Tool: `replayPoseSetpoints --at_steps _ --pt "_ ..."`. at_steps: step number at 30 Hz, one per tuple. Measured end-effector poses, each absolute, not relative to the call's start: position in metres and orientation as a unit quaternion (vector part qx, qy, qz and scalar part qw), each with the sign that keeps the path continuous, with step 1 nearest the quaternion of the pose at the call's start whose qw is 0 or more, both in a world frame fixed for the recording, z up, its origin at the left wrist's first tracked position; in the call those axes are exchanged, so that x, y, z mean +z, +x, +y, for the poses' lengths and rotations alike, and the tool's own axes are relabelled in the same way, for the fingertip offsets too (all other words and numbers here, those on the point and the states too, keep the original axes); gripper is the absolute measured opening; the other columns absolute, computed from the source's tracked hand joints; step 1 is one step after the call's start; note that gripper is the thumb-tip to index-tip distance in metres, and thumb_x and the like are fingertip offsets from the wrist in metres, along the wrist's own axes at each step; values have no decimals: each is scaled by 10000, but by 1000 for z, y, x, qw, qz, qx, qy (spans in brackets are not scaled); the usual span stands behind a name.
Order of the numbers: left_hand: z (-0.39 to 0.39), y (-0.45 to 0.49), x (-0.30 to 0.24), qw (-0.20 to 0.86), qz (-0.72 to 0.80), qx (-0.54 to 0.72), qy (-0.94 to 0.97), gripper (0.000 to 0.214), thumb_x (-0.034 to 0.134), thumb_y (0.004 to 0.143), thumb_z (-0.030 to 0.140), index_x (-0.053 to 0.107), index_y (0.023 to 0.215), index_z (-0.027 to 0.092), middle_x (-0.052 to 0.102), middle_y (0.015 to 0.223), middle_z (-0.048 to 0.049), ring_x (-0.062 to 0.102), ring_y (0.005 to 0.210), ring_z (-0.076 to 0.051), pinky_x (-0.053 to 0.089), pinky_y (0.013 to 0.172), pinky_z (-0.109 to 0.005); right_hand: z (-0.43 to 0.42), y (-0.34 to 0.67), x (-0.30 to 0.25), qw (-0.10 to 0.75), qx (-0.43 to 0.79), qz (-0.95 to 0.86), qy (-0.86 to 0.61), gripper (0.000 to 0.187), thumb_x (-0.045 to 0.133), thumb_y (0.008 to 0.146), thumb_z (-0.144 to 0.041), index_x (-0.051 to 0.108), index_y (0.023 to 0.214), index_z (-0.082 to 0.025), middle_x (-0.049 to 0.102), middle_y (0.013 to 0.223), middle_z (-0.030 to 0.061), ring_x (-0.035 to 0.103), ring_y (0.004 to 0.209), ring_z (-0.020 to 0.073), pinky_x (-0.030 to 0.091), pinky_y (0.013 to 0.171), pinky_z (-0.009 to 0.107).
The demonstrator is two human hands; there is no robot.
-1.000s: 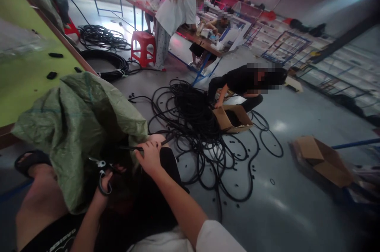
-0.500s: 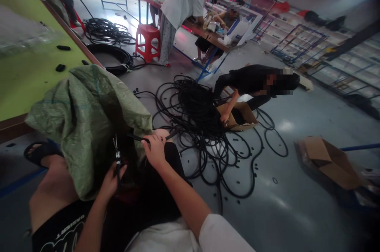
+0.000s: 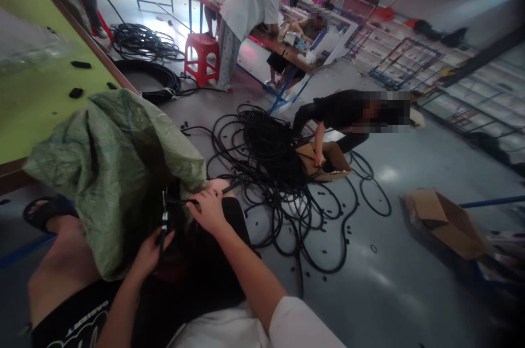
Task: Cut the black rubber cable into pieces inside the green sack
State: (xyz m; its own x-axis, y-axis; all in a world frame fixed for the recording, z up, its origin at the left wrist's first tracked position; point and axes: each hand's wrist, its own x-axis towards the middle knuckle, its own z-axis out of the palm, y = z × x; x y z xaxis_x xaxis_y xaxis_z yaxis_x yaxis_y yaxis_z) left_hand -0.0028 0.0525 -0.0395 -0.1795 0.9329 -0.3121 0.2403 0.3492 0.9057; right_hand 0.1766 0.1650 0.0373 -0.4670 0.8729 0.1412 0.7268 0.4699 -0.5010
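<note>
My left hand [image 3: 150,252] is closed round the handles of a pair of cutters [image 3: 164,219], blades pointing up at the mouth of a green woven sack [image 3: 110,167]. My right hand [image 3: 209,211] pinches a black cable [image 3: 180,202] that runs from the cutter blades across my knee to a big tangle of black cable [image 3: 266,162] on the floor. The cable end sits right at the blades, inside the dark opening of the sack. The sack rests over my left leg.
A green-topped table [image 3: 36,91] stands at left with small black parts on it. A crouching person reaches into a cardboard box [image 3: 328,162]; another box [image 3: 443,222] lies at right. A red stool [image 3: 200,58], more cable coils and workers at benches are behind.
My left hand turned the cutters from lying low with handles hanging down to upright, blades raised to the cable held by my right hand. The crouching person's arm shifted at the box.
</note>
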Motion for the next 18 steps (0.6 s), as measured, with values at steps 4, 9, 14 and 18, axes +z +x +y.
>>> replayPoseSetpoints --at_steps 4,9,14,18 --pt "54 -1 -42 477 672 367 431 654 631 680 659 661 1051 122 712 1022 -123 642 998 -324 481 929 -427 165 177 36 187 187 -838 -477 192 535 918 -419 632 1004 -277 663 977 -3 507 1028 184 202 1012 398" --pt "52 -2 -48 457 683 347 452 638 582 714 674 631 1051 134 707 1006 -118 647 982 -312 490 912 -425 164 177 36 203 191 -833 -478 179 547 914 -416 631 982 -272 663 959 -13 518 1002 171 213 1001 387" --pt "52 -3 -51 429 705 307 475 660 517 745 684 593 1088 126 672 1078 -144 619 1034 -319 459 949 -459 163 173 36 235 202 -804 -508 184 493 950 -399 604 1030 -277 662 1018 -10 525 1031 164 198 1012 384" --pt "53 -2 -49 425 708 296 479 704 532 733 677 569 1156 115 645 1147 -165 599 1086 -334 441 974 -475 164 173 34 228 197 -811 -502 159 540 929 -388 594 1025 -274 662 1016 -18 520 1033 167 191 1022 385"
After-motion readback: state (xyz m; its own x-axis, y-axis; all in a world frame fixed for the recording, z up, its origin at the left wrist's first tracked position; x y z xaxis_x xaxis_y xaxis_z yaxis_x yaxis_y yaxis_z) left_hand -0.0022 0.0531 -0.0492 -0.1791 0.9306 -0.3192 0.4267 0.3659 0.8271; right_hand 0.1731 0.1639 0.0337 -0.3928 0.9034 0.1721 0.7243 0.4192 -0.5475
